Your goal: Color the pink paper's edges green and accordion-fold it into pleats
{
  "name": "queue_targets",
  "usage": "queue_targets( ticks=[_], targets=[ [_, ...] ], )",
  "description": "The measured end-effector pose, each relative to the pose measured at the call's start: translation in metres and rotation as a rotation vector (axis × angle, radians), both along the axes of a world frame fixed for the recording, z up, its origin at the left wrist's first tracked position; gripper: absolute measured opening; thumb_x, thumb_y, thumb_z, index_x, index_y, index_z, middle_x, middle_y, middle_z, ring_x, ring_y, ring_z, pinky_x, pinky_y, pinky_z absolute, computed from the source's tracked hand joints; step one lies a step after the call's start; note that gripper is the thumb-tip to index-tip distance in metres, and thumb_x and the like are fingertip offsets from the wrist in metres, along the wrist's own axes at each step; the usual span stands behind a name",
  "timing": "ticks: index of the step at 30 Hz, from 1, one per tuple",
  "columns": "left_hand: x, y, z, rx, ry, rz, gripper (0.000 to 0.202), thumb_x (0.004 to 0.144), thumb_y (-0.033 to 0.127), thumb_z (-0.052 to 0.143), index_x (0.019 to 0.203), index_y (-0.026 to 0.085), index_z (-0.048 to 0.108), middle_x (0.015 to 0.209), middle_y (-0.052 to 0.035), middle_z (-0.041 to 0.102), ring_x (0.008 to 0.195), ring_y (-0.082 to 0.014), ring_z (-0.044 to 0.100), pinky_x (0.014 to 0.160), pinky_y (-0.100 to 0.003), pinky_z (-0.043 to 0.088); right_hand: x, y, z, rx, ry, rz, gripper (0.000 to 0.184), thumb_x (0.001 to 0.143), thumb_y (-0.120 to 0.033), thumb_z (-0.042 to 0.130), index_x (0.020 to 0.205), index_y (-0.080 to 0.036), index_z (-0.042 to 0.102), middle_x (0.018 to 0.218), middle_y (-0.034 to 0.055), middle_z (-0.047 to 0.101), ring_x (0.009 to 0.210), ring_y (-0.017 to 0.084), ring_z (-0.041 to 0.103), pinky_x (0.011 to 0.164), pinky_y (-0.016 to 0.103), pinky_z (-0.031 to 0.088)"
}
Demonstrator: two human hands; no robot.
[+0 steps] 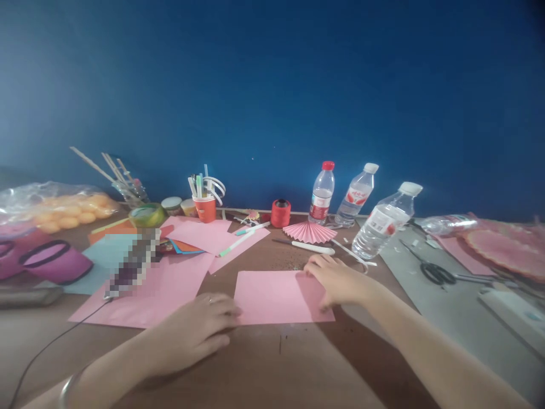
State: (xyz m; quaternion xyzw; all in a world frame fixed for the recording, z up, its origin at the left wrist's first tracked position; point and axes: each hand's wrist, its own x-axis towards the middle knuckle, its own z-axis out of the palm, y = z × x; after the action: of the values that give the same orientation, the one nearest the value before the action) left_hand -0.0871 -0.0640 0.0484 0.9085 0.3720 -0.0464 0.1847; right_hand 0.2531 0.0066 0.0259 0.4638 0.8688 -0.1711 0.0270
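Note:
A rectangular sheet of pink paper [268, 298] lies flat on the brown table, between my two hands. At its left edge, my left hand [200, 326] rests with slightly curled, loosely parted fingers, the fingertips at the paper's border. My right hand [336, 278] reaches over the right end, its fingers spread at the far corner and the thumb near the right edge. Neither hand grips the sheet. Just beyond it lie a white-handled craft knife [313, 247] and a pleated pink paper fan [310, 232].
Larger pink sheets [170, 292] and a pixelated device with a cable lie at left. Along the wall stand an orange cup [206, 209] of pens, a red thread spool [280, 213] and water bottles [377, 227]. Black-handled scissors [436, 274] lie on the grey mat [430, 307].

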Motion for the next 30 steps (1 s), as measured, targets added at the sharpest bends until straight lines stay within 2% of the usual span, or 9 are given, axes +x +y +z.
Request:
queue_targets(
  ticks=[2, 3, 6, 9, 12, 16, 20, 24, 30],
  targets=[
    [0.017, 0.015, 0.003, 0.003, -0.030, 0.144, 0.033, 0.086, 0.039, 0.050, 0.116, 0.027, 0.056, 0.116, -0.0029, 0.061, 0.106, -0.0242, 0.056, 0.090, -0.036, 0.042, -0.012, 0.009, 0.003, -0.031, -0.011, -0.028, 0.054, 0.055, -0.041, 0.078, 0.098, -0.019, 0.054, 0.104, 0.0085, 0.052, 0.098, 0.028, 0.049, 0.079, 0.035, 0.039],
    [0.025, 0.024, 0.003, 0.028, -0.058, 0.245, 0.042, 0.083, 0.038, 0.053, 0.123, 0.025, 0.050, 0.120, -0.0051, 0.058, 0.108, -0.0257, 0.054, 0.091, -0.038, 0.041, -0.017, 0.013, 0.004, -0.036, -0.014, -0.035, 0.050, 0.057, -0.039, 0.078, 0.096, -0.018, 0.054, 0.102, 0.0084, 0.053, 0.095, 0.027, 0.050, 0.076, 0.033, 0.040],
    [0.039, 0.054, -0.002, 0.066, -0.083, 0.297, 0.068, 0.076, 0.038, 0.059, 0.137, 0.023, 0.033, 0.143, -0.0093, 0.037, 0.128, -0.0309, 0.036, 0.101, -0.043, 0.031, -0.026, 0.023, 0.005, -0.064, -0.030, -0.066, 0.054, 0.052, -0.037, 0.081, 0.093, -0.016, 0.054, 0.094, 0.0085, 0.056, 0.084, 0.026, 0.054, 0.066, 0.030, 0.039],
    [0.042, 0.081, -0.007, 0.034, -0.082, 0.286, 0.052, 0.068, 0.029, 0.061, 0.119, 0.024, 0.052, 0.123, -0.0061, 0.055, 0.113, -0.0278, 0.050, 0.088, -0.035, 0.039, -0.023, 0.027, 0.005, -0.093, -0.012, -0.090, 0.054, 0.048, -0.032, 0.082, 0.091, -0.016, 0.055, 0.087, 0.0063, 0.059, 0.076, 0.023, 0.055, 0.059, 0.027, 0.036],
    [0.042, 0.098, -0.008, -0.015, -0.086, 0.278, 0.032, 0.065, 0.024, 0.059, 0.097, 0.024, 0.060, 0.094, -0.0007, 0.063, 0.084, -0.0206, 0.059, 0.067, -0.028, 0.042, -0.013, 0.030, 0.004, -0.093, 0.056, -0.115, 0.030, 0.059, -0.022, 0.074, 0.085, -0.018, 0.058, 0.082, 0.0032, 0.062, 0.070, 0.019, 0.056, 0.056, 0.024, 0.034],
    [0.046, 0.109, -0.012, -0.050, -0.130, 0.268, 0.033, 0.062, 0.027, 0.062, 0.094, 0.024, 0.060, 0.089, 0.0013, 0.063, 0.077, -0.0181, 0.059, 0.061, -0.025, 0.040, -0.001, 0.035, -0.002, -0.061, 0.160, -0.156, 0.011, 0.066, -0.011, 0.064, 0.075, -0.018, 0.061, 0.079, 0.0020, 0.066, 0.071, 0.016, 0.057, 0.058, 0.023, 0.034],
    [0.049, 0.113, -0.022, -0.027, -0.220, 0.284, 0.034, 0.064, 0.025, 0.061, 0.098, 0.024, 0.059, 0.099, 0.0001, 0.062, 0.088, -0.0195, 0.058, 0.070, -0.026, 0.042, 0.001, 0.039, -0.003, -0.042, 0.240, -0.187, 0.008, 0.069, -0.015, 0.065, 0.076, -0.018, 0.063, 0.076, 0.0007, 0.067, 0.068, 0.014, 0.059, 0.056, 0.022, 0.036],
    [0.046, 0.115, -0.029, -0.029, -0.286, 0.306, 0.035, 0.068, 0.023, 0.058, 0.102, 0.023, 0.057, 0.088, 0.0018, 0.064, 0.075, -0.0160, 0.061, 0.061, -0.024, 0.042, -0.002, 0.042, 0.001, 0.016, 0.303, -0.199, 0.002, 0.073, -0.022, 0.064, 0.073, -0.020, 0.064, 0.073, -0.0015, 0.068, 0.066, 0.014, 0.059, 0.056, 0.023, 0.037],
    [0.043, 0.117, -0.018, 0.146, -0.387, 0.307, 0.010, 0.077, 0.021, 0.053, 0.082, 0.022, 0.061, 0.078, 0.0022, 0.065, 0.069, -0.0145, 0.060, 0.060, -0.024, 0.043, -0.005, 0.042, 0.002, 0.248, 0.407, -0.269, 0.008, 0.081, -0.022, 0.056, 0.079, -0.022, 0.064, 0.080, 0.0022, 0.069, 0.075, 0.019, 0.062, 0.067, 0.030, 0.043]
  ],
)
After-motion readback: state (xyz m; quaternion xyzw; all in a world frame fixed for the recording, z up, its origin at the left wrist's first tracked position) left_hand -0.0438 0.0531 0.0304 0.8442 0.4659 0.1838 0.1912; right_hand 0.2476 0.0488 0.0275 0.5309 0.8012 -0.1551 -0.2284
